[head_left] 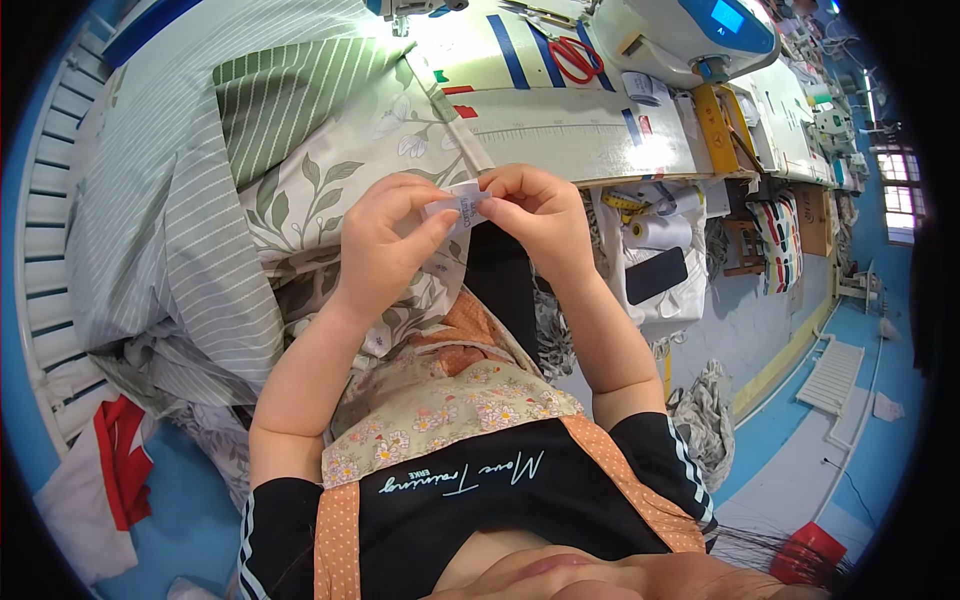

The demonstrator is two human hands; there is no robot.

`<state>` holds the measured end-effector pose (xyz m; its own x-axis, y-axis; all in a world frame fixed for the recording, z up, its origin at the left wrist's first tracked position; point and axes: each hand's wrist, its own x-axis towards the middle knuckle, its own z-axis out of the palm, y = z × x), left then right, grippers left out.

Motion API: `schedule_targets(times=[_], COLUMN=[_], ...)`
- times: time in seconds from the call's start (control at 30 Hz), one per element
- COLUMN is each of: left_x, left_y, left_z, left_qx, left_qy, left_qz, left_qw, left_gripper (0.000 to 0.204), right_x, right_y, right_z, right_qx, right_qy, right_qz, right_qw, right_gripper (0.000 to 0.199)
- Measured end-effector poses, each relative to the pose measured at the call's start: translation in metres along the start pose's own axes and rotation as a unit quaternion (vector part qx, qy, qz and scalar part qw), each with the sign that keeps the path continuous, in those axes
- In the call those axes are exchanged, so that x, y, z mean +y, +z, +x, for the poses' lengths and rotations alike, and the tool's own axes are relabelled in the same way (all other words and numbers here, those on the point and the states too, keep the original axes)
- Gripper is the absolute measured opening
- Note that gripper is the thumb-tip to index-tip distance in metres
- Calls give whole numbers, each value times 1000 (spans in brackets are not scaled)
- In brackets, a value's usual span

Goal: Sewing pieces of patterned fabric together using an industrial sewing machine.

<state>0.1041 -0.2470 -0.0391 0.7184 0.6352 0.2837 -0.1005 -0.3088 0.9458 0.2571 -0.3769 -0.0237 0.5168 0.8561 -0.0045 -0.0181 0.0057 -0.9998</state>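
Observation:
Between both hands, above my lap at the table's front edge, is a small white fabric label with print on it. My left hand pinches its left end between thumb and fingers. At the other end, my right hand grips it in the same way. Leaf-patterned cream fabric lies to the left of my hands and hangs down behind my left wrist. A green striped piece is joined to it, and grey striped fabric spreads farther left.
A sewing machine stands at the far edge, its white-and-blue head to the right. Red-handled scissors lie on the table. Below the tabletop on the right, a white bin holds a thread cone and a dark phone.

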Motion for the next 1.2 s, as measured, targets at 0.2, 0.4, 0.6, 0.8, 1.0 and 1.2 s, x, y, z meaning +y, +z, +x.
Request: schedule_targets(times=[0.2, 0.4, 0.6, 0.8, 1.0, 1.2], left_x=[0, -2, 7, 7, 1, -3], left_y=[0, -1, 3, 10, 0, 0], left_z=[1, 5, 8, 4, 3, 2], left_qx=[1, -32, -19, -17, -33, 8], left_qy=[-18, 140, 117, -41, 85, 69], left_qz=[5, 190, 123, 8, 121, 29], left_qw=[1000, 971, 985, 999, 988, 997], left_gripper=[13, 17, 14, 17, 17, 13], right_x=[10, -28, -21, -9, -25, -9], right_y=[7, 3, -4, 8, -6, -2], right_z=[-1, 9, 13, -2, 3, -3], right_qx=[50, -6, -12, 70, -20, 48], right_qy=[25, -301, -268, 24, -210, -118], right_qz=[159, -366, -355, 96, -351, -84], right_qw=[986, 881, 896, 993, 912, 988], right_gripper=[12, 21, 27, 17, 6, 6])
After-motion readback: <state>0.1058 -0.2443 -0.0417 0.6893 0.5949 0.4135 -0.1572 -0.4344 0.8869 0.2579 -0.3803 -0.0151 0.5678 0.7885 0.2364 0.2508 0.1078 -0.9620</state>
